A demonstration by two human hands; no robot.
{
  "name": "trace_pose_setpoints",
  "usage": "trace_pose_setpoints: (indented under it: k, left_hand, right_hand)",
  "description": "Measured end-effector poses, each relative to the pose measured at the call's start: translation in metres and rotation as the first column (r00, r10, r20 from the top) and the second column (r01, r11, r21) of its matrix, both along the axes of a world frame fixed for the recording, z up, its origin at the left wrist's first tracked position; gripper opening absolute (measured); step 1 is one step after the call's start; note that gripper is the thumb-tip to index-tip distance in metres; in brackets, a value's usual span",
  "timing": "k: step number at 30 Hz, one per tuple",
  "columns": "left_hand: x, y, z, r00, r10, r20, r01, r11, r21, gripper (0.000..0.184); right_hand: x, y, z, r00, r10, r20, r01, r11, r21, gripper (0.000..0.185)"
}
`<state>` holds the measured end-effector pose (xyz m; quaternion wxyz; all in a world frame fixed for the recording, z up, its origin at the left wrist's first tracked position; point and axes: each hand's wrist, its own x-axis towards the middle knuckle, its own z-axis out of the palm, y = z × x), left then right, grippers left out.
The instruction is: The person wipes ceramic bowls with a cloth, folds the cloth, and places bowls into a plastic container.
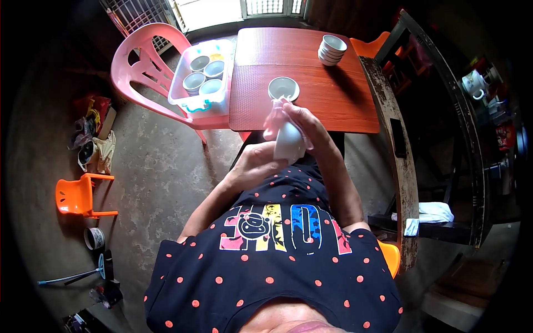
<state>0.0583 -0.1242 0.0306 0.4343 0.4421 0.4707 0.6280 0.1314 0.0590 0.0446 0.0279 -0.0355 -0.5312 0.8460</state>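
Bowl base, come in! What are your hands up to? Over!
Left hand gripping white bowl. Right hand holding pink cloth against it. Another bowl on the table just beyond; nothing visibly in the way.

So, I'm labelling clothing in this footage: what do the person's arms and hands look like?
The left hand and right hand have no gloves. The arms are bare to short, dark sleeves with orange-red dots, matching the shirt; no wristwatch shows.

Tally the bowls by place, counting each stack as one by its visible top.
Held bowl: 1
Red table, single bowl: 1
Red table, bowl stack: 1
Plastic tub, visible bowl tops: 4
Total: 7
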Motion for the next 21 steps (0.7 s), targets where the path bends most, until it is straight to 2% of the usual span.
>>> trace_pose_setpoints:
  k: [1,2,3,4,5,6,7,8,9,10,11,13,14,15,16,18,19,20,21]
  left_hand:
    - [0.000,0.003,-0.001,0.997,0.005,0.075,-0.006,1.000,0.011,0.023]
    - [-0.007,0.004,-0.006,0.999,-0.022,0.042,0.023,0.999,-0.024,0.028]
    - [-0.007,0.006,-0.016,0.966,0.142,-0.216,-0.145,0.989,0.002,0.032]
    - [-0.005,0.006,-0.024,0.842,0.291,-0.454,-0.294,0.954,0.066,0.036]
    - [-0.009,0.003,-0.024,0.880,0.203,-0.430,-0.203,0.978,0.046,0.041]
    - [-0.009,0.002,-0.035,0.935,0.273,-0.228,-0.247,0.959,0.137,0.034]
    - [-0.009,0.002,-0.022,0.988,0.106,-0.115,-0.104,0.994,0.026,0.034]
    - [-0.009,0.000,-0.008,0.999,-0.052,0.016,0.053,0.996,-0.067,0.033]
    - [-0.010,-0.001,-0.009,0.997,-0.071,-0.004,0.071,0.997,-0.012,0.029]
    - [-0.008,0.000,-0.009,0.999,-0.042,-0.017,0.041,0.999,-0.018,0.028]
    - [-0.008,0.001,-0.013,0.999,-0.015,-0.035,0.014,1.000,-0.024,0.027]
    - [-0.005,0.005,-0.023,0.991,0.043,-0.124,-0.049,0.997,-0.052,0.023]
    - [-0.003,0.007,-0.026,0.962,0.066,-0.266,-0.077,0.997,-0.030,0.021]
    - [-0.005,0.010,-0.031,0.891,0.084,-0.447,-0.068,0.996,0.051,0.021]
    - [-0.008,0.014,-0.035,0.786,0.114,-0.608,-0.044,0.991,0.129,0.022]
    - [-0.008,0.015,-0.028,0.942,-0.039,-0.334,0.029,0.999,-0.034,0.026]
    - [-0.006,0.015,-0.015,0.980,-0.098,-0.174,0.080,0.991,-0.105,0.029]
    - [-0.008,0.013,0.002,0.986,-0.157,0.056,0.161,0.984,-0.075,0.038]
    - [-0.013,0.012,0.004,0.926,-0.195,0.324,0.231,0.970,-0.077,0.041]
  right_hand:
    - [0.003,-0.006,0.007,0.969,-0.050,-0.240,0.145,0.906,0.398,0.043]
    - [0.005,-0.017,0.011,0.911,0.028,-0.412,0.327,0.561,0.761,0.034]
    - [0.007,-0.028,0.016,0.811,0.087,-0.579,0.575,0.063,0.815,0.026]
    - [0.014,-0.053,0.033,0.793,0.147,-0.591,0.606,-0.100,0.789,0.023]
    - [0.014,-0.052,0.034,0.789,0.139,-0.598,0.611,-0.074,0.788,0.023]
    - [0.013,-0.048,0.035,0.786,0.128,-0.605,0.615,-0.054,0.787,0.024]
    - [0.006,-0.032,0.023,0.715,0.224,-0.662,0.697,-0.146,0.702,0.027]
    - [-0.003,-0.012,0.007,0.699,0.246,-0.672,0.691,0.014,0.723,0.027]
    - [0.000,-0.010,0.003,0.870,-0.047,-0.490,0.392,0.668,0.632,0.028]
    - [0.000,-0.009,0.001,0.987,-0.089,-0.133,0.097,0.994,0.057,0.031]
    - [-0.003,-0.008,-0.002,0.995,-0.096,-0.005,0.096,0.995,-0.038,0.037]
    - [-0.008,-0.002,-0.025,0.997,-0.048,-0.063,0.022,0.931,-0.366,0.032]
    - [-0.009,0.001,-0.035,0.995,-0.030,-0.095,-0.023,0.856,-0.516,0.030]
    - [-0.003,-0.006,-0.032,1.000,-0.012,-0.029,-0.010,0.772,-0.635,0.031]
    - [-0.001,-0.006,-0.033,0.999,-0.038,-0.028,0.011,0.768,-0.640,0.031]
    - [0.004,-0.004,-0.036,0.996,-0.089,-0.025,0.051,0.759,-0.649,0.032]
    - [-0.001,-0.002,-0.034,0.993,-0.007,-0.122,-0.063,0.828,-0.558,0.032]
    - [0.002,-0.002,-0.029,0.995,-0.077,-0.069,0.045,0.926,-0.374,0.033]
    - [0.005,-0.002,-0.018,0.994,-0.095,-0.058,0.090,0.992,-0.091,0.032]
